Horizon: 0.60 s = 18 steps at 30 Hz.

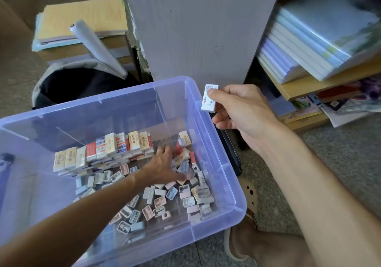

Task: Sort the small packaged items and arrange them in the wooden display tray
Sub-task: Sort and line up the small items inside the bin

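Up by the bin's far right corner, the right hand (243,112) has its grip pinched on a small white packaged eraser (209,98), thumb on its face, held just outside the rim. Left hand (162,167) is down inside the clear purple plastic bin (224,163), fingers spread and relaxed over the loose items, clamped on nothing. Boxed erasers (103,153) stand in rows along the back, and pastel sharpeners (156,202) lie scattered across the bottom. Bin sits on the floor; a shelf of stacked books (309,40) is off to the right.
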Tool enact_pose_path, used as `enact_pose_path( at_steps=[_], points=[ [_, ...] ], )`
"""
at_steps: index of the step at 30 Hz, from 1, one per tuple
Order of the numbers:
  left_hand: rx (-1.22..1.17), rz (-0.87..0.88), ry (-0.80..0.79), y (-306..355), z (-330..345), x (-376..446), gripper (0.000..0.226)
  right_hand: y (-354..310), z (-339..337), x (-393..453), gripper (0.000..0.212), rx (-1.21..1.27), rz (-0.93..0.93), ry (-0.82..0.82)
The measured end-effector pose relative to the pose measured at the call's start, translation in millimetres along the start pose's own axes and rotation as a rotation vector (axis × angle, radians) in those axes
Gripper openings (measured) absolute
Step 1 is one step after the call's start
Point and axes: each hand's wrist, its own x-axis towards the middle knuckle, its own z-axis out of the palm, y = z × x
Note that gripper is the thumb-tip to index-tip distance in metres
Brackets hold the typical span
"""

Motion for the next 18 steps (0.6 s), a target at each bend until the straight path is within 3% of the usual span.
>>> enact_pose_path(
  at_steps=[2,7,12,18],
  points=[
    [0.002,0.016,0.000,-2.1,8.5,-12.1,0.086,-0.6,0.8,-0.4,0.018,-0.002,-0.003,0.003],
    [-0.027,0.073,0.216,27.4,-7.2,14.8,0.084,2.3,2.3,-1.2,0.017,-0.016,-0.005,0.005],
    [0.248,0.070,0.157,40.5,-6.3,37.1,0.073,-0.7,1.7,1.6,0.019,-0.011,-0.006,0.014],
    [0.162,0.090,-0.069,23.1,-3.6,11.3,0.058,-3.1,5.3,0.7,0.017,-0.012,-0.013,0.007]
  ],
)
